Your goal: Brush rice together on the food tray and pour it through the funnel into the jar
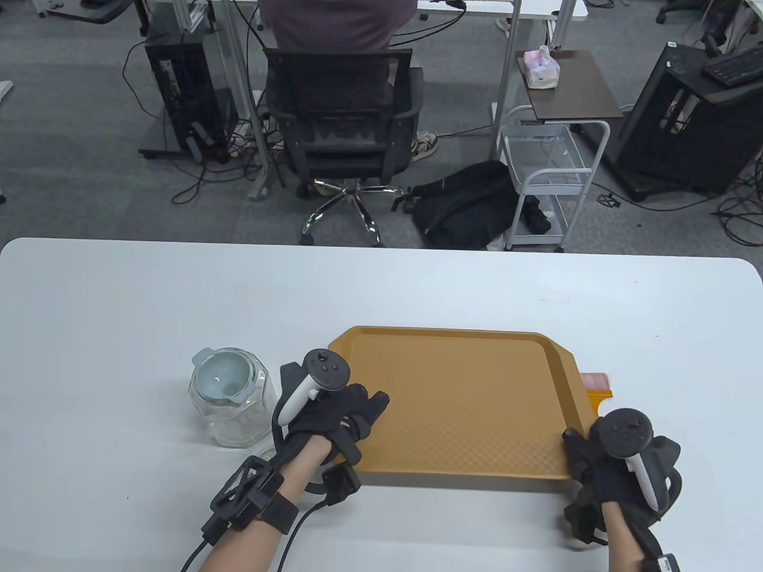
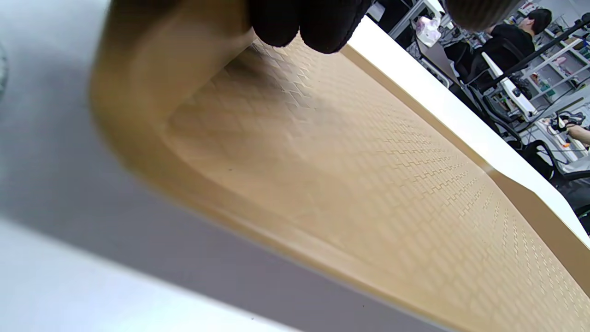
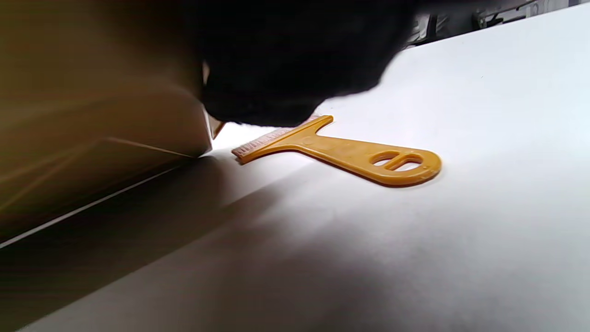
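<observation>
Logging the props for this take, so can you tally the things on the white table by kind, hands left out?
Food tray: 1
Glass jar: 1
Funnel, sitting in the jar's mouth: 1
Orange brush, lying flat on the table beside the tray: 1
Total: 4

Both gloved hands reach in over the near edge, a tracker on each back. The left hand [image 1: 334, 417] grips the tray's [image 1: 453, 405] left rim, fingers curled over it; the right hand [image 1: 608, 471] clasps its near right corner
</observation>
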{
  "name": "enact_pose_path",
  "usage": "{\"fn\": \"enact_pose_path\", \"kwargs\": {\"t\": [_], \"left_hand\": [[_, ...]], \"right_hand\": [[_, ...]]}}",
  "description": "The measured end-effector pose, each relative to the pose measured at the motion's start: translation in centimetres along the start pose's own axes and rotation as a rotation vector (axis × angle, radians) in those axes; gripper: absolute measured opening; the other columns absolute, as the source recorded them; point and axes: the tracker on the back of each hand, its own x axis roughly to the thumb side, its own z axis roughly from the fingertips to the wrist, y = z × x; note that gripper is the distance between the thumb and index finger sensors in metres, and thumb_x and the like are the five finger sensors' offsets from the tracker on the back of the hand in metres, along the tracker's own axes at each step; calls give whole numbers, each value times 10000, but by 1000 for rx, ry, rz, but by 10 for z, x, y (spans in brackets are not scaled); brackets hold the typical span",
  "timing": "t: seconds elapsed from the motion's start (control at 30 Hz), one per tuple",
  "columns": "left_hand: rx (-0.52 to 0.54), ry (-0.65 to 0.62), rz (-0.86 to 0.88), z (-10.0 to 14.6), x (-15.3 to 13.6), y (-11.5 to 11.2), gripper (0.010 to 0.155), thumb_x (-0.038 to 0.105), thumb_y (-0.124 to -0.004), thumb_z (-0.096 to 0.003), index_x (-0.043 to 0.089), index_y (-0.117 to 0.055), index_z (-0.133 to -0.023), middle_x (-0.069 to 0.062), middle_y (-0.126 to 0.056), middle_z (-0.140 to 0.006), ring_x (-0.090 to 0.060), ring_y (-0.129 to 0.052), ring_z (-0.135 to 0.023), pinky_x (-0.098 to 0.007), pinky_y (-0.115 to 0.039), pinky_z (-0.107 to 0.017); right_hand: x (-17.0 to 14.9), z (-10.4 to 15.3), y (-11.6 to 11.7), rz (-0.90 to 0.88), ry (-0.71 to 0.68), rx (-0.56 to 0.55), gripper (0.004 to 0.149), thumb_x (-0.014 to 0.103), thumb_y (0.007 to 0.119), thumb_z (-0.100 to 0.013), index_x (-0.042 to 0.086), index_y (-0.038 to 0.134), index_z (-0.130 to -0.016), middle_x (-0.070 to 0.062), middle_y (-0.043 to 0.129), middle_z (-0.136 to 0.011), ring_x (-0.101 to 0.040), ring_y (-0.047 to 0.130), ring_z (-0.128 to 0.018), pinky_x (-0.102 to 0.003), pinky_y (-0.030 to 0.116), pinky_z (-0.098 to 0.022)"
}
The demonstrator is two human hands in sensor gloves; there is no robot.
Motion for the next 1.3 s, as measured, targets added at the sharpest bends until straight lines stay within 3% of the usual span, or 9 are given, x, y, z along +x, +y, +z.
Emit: {"fn": "enact_pose_path", "kwargs": {"t": [0.27, 0.77, 1.3], "left_hand": [[-47, 32, -50, -7, 1, -5, 729, 673, -590, -522, 175, -622, -1052, -122, -600, -1129, -656, -320, -1011, -743, -402, -665], [-133, 66, -40, -12, -9, -7, 721, 674, -584, -523, 177, -639, -1043, -126, -656, -1082, -636, -365, -1021, -730, -425, -675], [-104, 95, -87, -9, -13, -7, 721, 673, -585, -522, 182, -634, -1048, -122, -658, -1081, -639, -364, -1022, -730, -427, -674]], "right_hand": [[4, 8, 11, 141, -11, -34, 757, 415, 822, -486, -91, 608, -1007, -135, 953, -605, -139, 959, -147, -290, 844, -84], [5, 11, 15, 213, 5, 3, 700, 404, 837, -484, -56, 681, -989, -161, 954, -652, -155, 969, -182, -303, 852, -111], [13, 14, 22, 249, -30, 36, 714, 442, 822, -488, -66, 696, -974, -167, 974, -629, -176, 977, -182, -319, 853, -115]]}}
